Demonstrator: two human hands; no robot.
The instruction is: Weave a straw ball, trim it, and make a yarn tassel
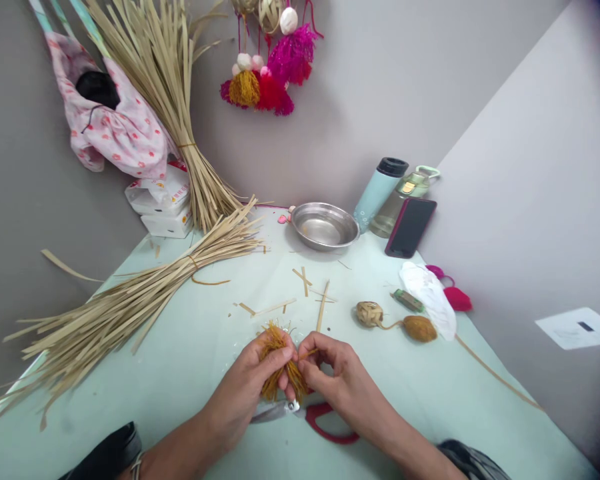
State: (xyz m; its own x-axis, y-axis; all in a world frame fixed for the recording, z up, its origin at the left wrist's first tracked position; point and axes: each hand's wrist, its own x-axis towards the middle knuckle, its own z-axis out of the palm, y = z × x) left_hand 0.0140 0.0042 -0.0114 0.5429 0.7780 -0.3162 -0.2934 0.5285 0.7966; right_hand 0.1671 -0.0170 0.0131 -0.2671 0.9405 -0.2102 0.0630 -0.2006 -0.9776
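Note:
My left hand (253,387) is closed around a mustard-yellow yarn tassel (276,341), gripping its middle. My right hand (335,373) pinches the same tassel from the right, with a thin strand of yarn between thumb and fingers. Both hands hover just above the pale green table (190,360), near its front edge. Red-handled scissors (320,420) lie on the table under my hands, partly hidden by them.
A bundle of straw strips (130,300) lies across the left side, another sheaf (180,120) leans on the wall. A steel bowl (325,227), two bottles (380,190) and a phone (410,227) stand at the back. A woven ball with a yellow pompom (420,328) lies to the right.

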